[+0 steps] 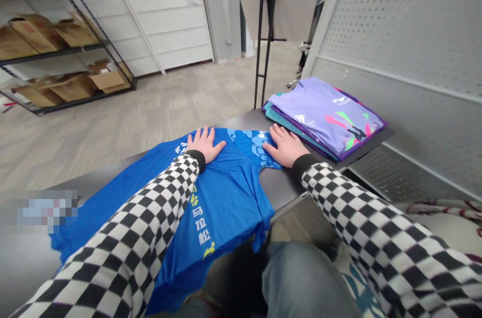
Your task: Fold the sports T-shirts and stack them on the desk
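A blue T-shirt [226, 192] with yellow and white print lies spread over a dark table [280, 187], its near part hanging over the front edge. My left hand [205, 144] rests flat on the shirt's far part, fingers spread. My right hand [285, 146] lies flat at the shirt's far right edge, fingers stretched out, touching the patterned blue cloth and the table beside it. Both arms wear black-and-white checked sleeves.
A stack of folded shirts [326, 115], lilac on top, sits at the table's far right corner. A grey perforated panel [406, 42] stands to the right. A black stand [265, 32] rises behind the table. Shelves with cardboard boxes [56, 57] are at far left.
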Demonstrator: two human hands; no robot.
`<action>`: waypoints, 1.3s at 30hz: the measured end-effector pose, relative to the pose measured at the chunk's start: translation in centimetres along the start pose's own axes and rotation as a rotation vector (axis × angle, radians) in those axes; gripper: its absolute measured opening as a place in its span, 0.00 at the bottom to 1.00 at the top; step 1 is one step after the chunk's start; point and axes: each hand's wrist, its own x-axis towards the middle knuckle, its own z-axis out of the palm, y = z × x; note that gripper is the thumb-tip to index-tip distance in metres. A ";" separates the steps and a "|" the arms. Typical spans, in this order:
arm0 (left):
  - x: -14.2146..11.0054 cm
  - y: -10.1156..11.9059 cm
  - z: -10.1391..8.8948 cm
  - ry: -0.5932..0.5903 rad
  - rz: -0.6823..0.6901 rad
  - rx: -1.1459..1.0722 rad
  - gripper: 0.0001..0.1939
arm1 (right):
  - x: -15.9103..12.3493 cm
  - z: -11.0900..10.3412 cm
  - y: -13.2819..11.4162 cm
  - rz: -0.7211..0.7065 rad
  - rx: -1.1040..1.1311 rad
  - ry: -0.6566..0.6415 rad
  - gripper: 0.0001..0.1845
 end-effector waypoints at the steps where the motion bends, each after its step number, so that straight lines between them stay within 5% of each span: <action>1: 0.1 0.0 -0.1 -0.010 -0.004 -0.003 0.55 | -0.1 0.0 0.1 0.012 0.034 0.032 0.43; 8: 1.5 2.4 -3.3 -0.150 -0.096 0.088 0.54 | -0.5 -0.6 -0.3 -0.033 0.117 0.079 0.26; 12: 2.0 5.8 -5.2 -0.043 0.002 0.069 0.40 | -0.4 -0.9 -0.5 0.019 0.080 0.078 0.28; 15: 1.8 8.3 -4.4 -0.060 0.132 -0.017 0.34 | -0.4 -0.9 -0.6 0.017 0.090 0.121 0.28; 18: 1.4 9.7 -2.4 -0.112 0.143 -0.042 0.39 | -0.4 -0.7 -0.5 0.003 0.093 0.140 0.26; 23: 1.7 9.7 -0.6 -0.110 0.118 -0.081 0.45 | 0.0 -0.3 -0.4 0.036 0.041 0.123 0.26; 29: 2.4 9.9 -0.7 -0.098 0.105 -0.085 0.47 | -0.2 -0.5 -0.5 0.035 0.107 0.188 0.28; 33: 2.0 10.6 -1.5 -0.038 0.105 -0.082 0.44 | -0.1 -0.6 -0.5 0.031 0.084 0.080 0.26; 39: -4.0 9.6 -3.9 0.140 0.145 -0.152 0.36 | 0.1 -0.3 -0.3 0.029 0.066 0.080 0.27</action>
